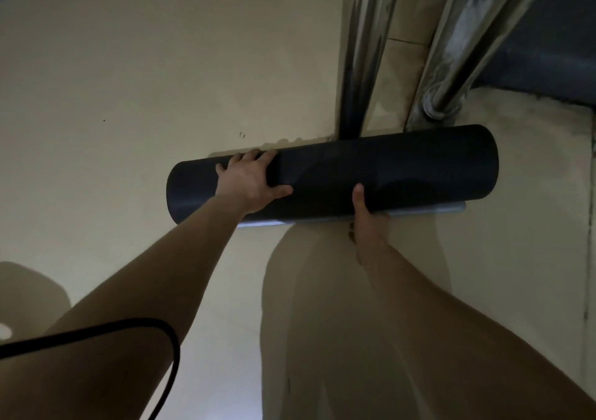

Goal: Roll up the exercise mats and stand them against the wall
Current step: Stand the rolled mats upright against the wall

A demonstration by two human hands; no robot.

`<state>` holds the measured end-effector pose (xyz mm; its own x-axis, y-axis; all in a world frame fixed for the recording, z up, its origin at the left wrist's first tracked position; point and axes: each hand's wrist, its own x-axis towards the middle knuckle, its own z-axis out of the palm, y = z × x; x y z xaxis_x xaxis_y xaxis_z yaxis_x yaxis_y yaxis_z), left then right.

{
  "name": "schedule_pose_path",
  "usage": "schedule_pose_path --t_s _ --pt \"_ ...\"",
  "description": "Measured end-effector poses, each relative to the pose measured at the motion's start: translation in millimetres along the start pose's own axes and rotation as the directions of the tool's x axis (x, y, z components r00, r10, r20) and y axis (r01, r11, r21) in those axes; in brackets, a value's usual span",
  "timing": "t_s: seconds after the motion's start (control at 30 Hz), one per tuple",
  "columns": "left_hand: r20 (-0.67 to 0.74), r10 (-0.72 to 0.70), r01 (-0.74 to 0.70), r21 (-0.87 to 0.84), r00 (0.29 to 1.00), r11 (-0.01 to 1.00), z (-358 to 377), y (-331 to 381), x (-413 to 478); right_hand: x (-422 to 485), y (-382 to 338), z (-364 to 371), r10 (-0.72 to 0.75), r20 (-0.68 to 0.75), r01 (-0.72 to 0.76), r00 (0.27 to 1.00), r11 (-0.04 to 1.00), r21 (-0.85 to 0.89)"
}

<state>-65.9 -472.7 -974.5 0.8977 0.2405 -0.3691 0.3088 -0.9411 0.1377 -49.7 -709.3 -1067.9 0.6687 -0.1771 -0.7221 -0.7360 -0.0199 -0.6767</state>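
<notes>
My left grip (254,183) was curled over the rolled mat (403,171) near its nine o'clock end, and my right grip (366,222) clamped it from underneath. It hung crosswise, with metal pipes (358,64) at twelve o'clock.

A dim indoor corner, probably a stair landing or passage: two polished steel railing tubes (358,64) rise just beyond the right hand (364,226), and a bare cream-painted surface (129,80) spreads beyond the left hand (250,182).
</notes>
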Motion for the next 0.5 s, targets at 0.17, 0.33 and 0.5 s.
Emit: schedule_pose_path --t_s 0.17,0.33,0.5 --pt "0.024 -0.027 0.028 -0.067 0.999 0.997 -2.5 4.6 5.8 -6.3 -9.2 11.5 0.071 0.031 -0.076 0.997 0.976 0.202" --pt "0.146 0.052 -0.057 0.028 0.988 0.998 -17.0 1.6 25.8 -13.2 -30.8 24.7 0.123 0.077 -0.138 0.989 0.961 0.241" --pt "0.209 0.038 -0.039 0.002 0.977 0.999 -20.9 2.3 27.1 -10.9 -27.0 24.9 0.155 0.056 -0.165 0.986 0.953 0.255"
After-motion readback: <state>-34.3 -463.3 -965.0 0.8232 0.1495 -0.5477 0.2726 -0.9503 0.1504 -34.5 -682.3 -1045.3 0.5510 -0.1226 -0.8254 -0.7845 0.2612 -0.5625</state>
